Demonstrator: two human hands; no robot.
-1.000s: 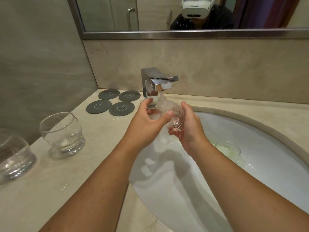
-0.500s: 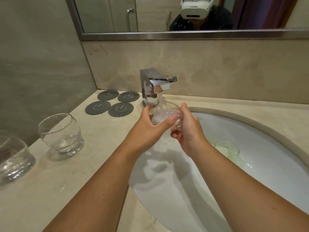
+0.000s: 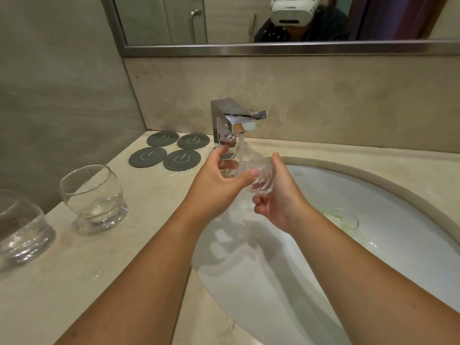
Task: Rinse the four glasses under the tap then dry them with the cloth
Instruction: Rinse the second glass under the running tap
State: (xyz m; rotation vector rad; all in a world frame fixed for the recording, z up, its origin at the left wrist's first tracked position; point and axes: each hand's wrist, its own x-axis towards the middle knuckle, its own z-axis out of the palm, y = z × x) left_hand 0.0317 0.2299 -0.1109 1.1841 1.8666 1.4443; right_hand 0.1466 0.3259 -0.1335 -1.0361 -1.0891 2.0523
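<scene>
A clear round glass (image 3: 256, 170) is held tilted under the running chrome tap (image 3: 234, 120), water pouring onto it. My left hand (image 3: 219, 185) grips its left side, thumb across the front. My right hand (image 3: 281, 195) cups its right side and base. Two more clear glasses stand on the counter at the left: one (image 3: 93, 197) upright near the wall, another (image 3: 21, 230) at the frame's edge. No cloth is in view.
The white oval basin (image 3: 373, 195) sits below my hands, with its drain (image 3: 339, 217) at the right. Several dark round coasters (image 3: 171, 151) lie on the beige counter (image 3: 99, 270) left of the tap. A mirror hangs above the backsplash.
Both hands have turned the glass a little under the stream and shifted slightly; the tap keeps running. The glasses on the counter have not moved.
</scene>
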